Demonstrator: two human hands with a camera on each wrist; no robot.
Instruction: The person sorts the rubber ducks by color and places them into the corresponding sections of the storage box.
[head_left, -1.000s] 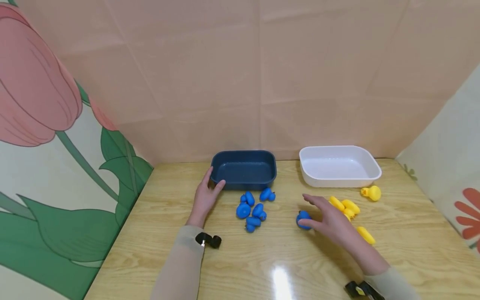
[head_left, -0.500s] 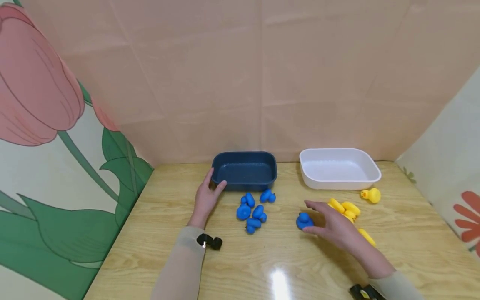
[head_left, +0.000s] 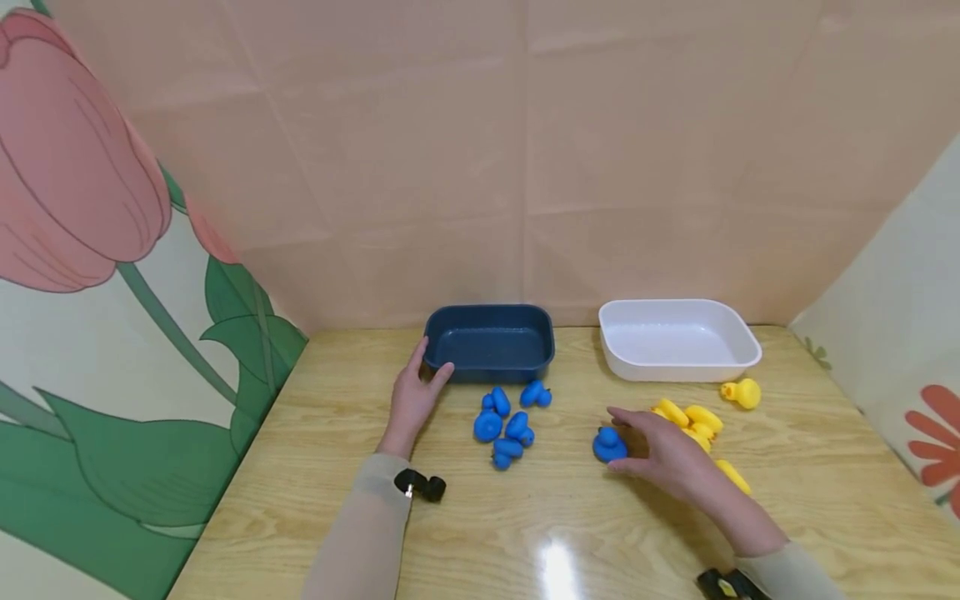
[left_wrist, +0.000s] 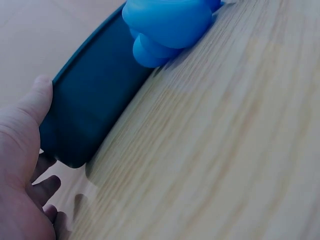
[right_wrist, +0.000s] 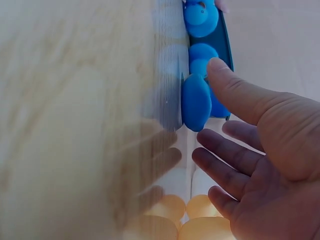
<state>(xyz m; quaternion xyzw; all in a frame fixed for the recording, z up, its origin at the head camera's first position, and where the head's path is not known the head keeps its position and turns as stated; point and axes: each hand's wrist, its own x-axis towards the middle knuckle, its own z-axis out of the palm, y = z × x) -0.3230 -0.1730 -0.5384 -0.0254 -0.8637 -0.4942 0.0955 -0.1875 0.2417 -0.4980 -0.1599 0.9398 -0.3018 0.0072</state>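
My left hand (head_left: 412, 398) rests at the left end of the dark blue tray (head_left: 491, 374), its thumb at the front rim and index finger along the side. The left wrist view shows the thumb against the tray's wall (left_wrist: 92, 100), the other fingers loosely bent. My right hand (head_left: 666, 450) is spread beside a small blue rubber duck (head_left: 609, 447), which sits upright on the table. A gap shows between palm and duck; the right wrist view shows the fingers extended and the thumb overlapping the ducks behind. Several blue ducks (head_left: 488, 426) lie before the dark tray.
A white tray (head_left: 678, 372) stands at the back right. Several yellow ducks (head_left: 703, 417) lie in front of it, partly behind my right hand, and one more yellow duck (head_left: 742, 392) lies near its right corner. A pink backdrop (head_left: 517, 167) rises behind the wooden table (head_left: 465, 533).
My right hand has drawn slightly back from the blue duck, which earlier was partly covered by the thumb and now shows whole. The left hand stays at the dark tray.
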